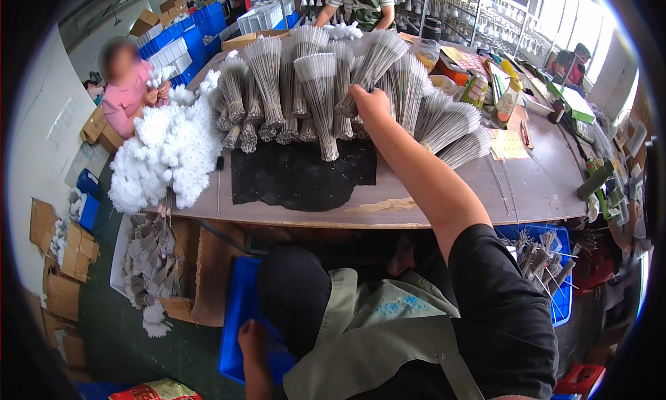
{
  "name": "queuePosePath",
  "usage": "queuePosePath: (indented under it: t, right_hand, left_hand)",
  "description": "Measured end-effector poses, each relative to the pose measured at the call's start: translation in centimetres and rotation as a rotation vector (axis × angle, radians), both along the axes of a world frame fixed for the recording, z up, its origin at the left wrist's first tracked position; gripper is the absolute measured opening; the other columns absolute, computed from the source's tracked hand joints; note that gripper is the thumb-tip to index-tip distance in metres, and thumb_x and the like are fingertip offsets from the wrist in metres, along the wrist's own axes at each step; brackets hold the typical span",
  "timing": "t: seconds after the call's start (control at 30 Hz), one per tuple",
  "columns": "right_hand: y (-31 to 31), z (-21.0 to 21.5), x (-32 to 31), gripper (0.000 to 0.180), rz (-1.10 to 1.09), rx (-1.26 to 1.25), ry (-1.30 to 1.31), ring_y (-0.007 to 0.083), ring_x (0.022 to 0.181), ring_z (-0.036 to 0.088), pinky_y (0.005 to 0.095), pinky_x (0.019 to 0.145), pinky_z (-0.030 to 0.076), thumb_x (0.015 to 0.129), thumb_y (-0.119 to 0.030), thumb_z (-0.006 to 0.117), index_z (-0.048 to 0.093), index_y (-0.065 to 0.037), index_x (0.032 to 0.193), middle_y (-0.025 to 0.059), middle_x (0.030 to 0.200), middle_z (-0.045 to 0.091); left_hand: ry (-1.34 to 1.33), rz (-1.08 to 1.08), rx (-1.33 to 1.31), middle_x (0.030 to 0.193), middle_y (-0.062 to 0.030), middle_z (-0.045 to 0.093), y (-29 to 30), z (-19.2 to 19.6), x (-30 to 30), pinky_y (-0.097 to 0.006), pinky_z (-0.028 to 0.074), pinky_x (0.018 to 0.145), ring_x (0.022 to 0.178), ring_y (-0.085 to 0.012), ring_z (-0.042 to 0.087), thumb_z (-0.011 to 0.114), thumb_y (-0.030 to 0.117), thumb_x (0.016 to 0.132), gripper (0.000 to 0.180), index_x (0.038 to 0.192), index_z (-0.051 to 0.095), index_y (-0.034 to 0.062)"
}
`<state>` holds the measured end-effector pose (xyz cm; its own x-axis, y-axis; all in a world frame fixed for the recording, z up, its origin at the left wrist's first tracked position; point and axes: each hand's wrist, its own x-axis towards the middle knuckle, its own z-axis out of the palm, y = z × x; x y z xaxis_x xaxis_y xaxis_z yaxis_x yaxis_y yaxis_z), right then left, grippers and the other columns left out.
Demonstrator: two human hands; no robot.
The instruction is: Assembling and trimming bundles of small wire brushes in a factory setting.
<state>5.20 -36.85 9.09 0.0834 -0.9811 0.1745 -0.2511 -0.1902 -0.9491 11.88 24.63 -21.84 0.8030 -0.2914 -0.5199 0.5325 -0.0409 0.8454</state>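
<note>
Right grip (372, 103) clasps a grey bundle (383, 52) beyond the black mat (298, 178); left grip (252, 339), nearer side of mat, state unclear. Risk: crowded neighbouring bundles (319, 88) may topple if snagged.

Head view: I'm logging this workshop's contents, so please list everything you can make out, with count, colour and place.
bundles of thin rods: over twelve, grey with pale tips, across table
fluffy pile: one, white, table's left end
mat: one, black, table's near edge
table: one, brownish grey, centre
bottle: one, yellow-topped, table's right
bins: several, blue, below table and background
cardboard boxes: several, brown, left floor
racks: uncountable, grey, background
stool: one, red, lower right
other people: three, one in pink, beyond table
apron: one, grey-green, on wearer
right hand: one, bare, at a bundle
left hand: one, bare, beside blue bin
</note>
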Motion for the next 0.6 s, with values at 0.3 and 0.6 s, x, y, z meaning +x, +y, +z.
queuePosePath:
  t: [0.3, 0.6]
  right_hand:
    - [13.7, -0.6, -15.4, 0.035, 0.700, -0.360, -0.224, 0.0138, 0.078, 0.060, 0.0311, 0.071, 0.049, 0.075, -0.020, 0.074, 0.061, 0.001, 0.100, 0.0090, 0.085, 0.065]
    - [25.5, -9.3, -21.4, 0.047, 1.154, -0.148, -0.125, 0.0267, 0.080, 0.064, 0.0350, 0.072, 0.051, 0.071, -0.015, 0.076, 0.061, 0.001, 0.112, 0.0164, 0.090, 0.065]
  left_hand:
    - [-0.770, -0.110, -0.356, 0.108, -0.0109, 0.057, -14.8, 25.8, -4.9, -0.031, 0.053, 0.081, 0.089, -0.0171, 0.062, 0.059, 0.005, 0.091, 0.029, 0.119, 0.051, -0.0002]
    - [-0.130, -0.623, -0.715, 0.121, -0.0177, 0.059, -26.2, 26.9, -12.3, -0.048, 0.046, 0.098, 0.115, -0.0335, 0.056, 0.078, 0.021, 0.077, 0.061, 0.126, 0.050, -0.0019]
